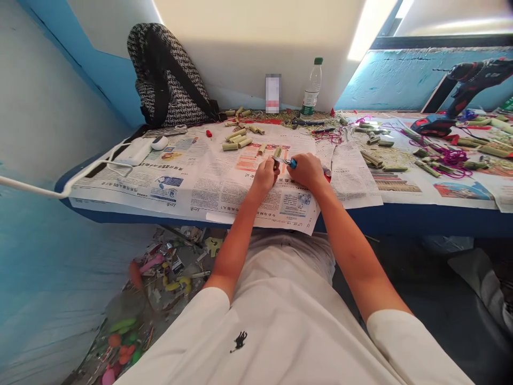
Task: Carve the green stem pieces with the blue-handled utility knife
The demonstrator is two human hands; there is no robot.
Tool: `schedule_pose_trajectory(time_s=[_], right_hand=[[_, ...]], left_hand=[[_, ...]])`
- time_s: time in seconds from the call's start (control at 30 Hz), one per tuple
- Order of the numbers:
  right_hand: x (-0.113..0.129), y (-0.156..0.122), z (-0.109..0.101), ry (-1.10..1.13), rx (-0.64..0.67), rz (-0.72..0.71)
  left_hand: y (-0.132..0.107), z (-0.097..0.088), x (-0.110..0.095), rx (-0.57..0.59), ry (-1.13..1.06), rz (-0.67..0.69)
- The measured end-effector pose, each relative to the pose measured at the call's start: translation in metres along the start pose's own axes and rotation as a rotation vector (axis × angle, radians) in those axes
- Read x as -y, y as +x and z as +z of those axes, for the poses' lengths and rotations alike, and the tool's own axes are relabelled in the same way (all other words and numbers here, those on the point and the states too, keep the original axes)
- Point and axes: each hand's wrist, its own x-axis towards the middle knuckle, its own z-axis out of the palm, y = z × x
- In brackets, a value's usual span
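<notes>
— Holding steady? Your right hand (pixel 308 170) grips the blue-handled pliers (pixel 289 162); your left hand (pixel 265 174) pinches a small green tube piece (pixel 277 152) at the tips, mid-newspaper (pixel 208 184) on the surface (pixel 420 222).

— What helps now?

— Keep both wrists resting on the paper, I'd say, and close the tips squarely so the piece doesn't twist. Loose tubes (pixel 237 140) lie just beyond.

Bright, even daylight falls from the upper right, where a glaring strip washes out the wall (pixel 372 27). Shadows stay soft. Edges bow outward; corners blur slightly.
</notes>
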Motion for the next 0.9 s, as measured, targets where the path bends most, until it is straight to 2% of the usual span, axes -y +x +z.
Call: schedule_pose_trajectory(time_s=[0.17, 0.33, 0.47, 0.63, 0.9], right_hand=[[0.002, 0.004, 0.004, -0.003, -0.035, 0.082], [0.002, 0.004, 0.005, 0.005, -0.027, 0.114], [-0.001, 0.002, 0.002, 0.018, -0.013, 0.064], [-0.004, 0.0, 0.0, 0.013, -0.018, 0.015], [-0.002, -0.001, 0.001, 0.014, -0.039, -0.007]], left_hand=[[-0.001, 0.002, -0.005, 0.047, -0.043, -0.027], [0.0, 0.002, -0.006, 0.027, -0.034, -0.042], [-0.003, 0.002, -0.005, 0.002, 0.011, -0.026], [-0.007, 0.0, -0.002, 0.089, 0.055, 0.042], [-0.003, -0.003, 0.005, 0.119, 0.068, 0.122]])
